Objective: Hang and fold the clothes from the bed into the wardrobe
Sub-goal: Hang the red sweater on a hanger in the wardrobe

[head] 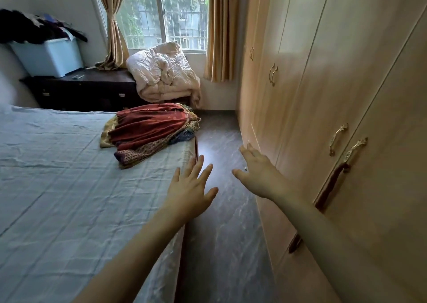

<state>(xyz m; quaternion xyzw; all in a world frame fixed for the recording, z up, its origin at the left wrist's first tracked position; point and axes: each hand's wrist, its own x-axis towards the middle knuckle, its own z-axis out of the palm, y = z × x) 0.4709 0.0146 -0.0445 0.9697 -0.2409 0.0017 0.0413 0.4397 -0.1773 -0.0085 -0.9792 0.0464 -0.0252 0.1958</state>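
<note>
A pile of clothes (pixel 150 131), with a dark red garment on top and patterned fabrics under it, lies at the far right corner of the bed (pixel 57 187), which has a light blue sheet. The wooden wardrobe (pixel 335 83) runs along the right wall with its doors closed. A strip of dark red cloth (pixel 328 187) sticks out between two of its doors. My left hand (pixel 191 187) is stretched forward over the bed's right edge with fingers spread, holding nothing. My right hand (pixel 258 171) reaches forward beside the wardrobe, fingers straight and empty.
A narrow strip of dark floor (pixel 219 210) runs between bed and wardrobe. A crumpled cream quilt (pixel 164 71) sits under the window. A dark dresser (pixel 87 90) at the back carries a pale blue box (pixel 48 57) with dark clothes (pixel 34 27) heaped on top.
</note>
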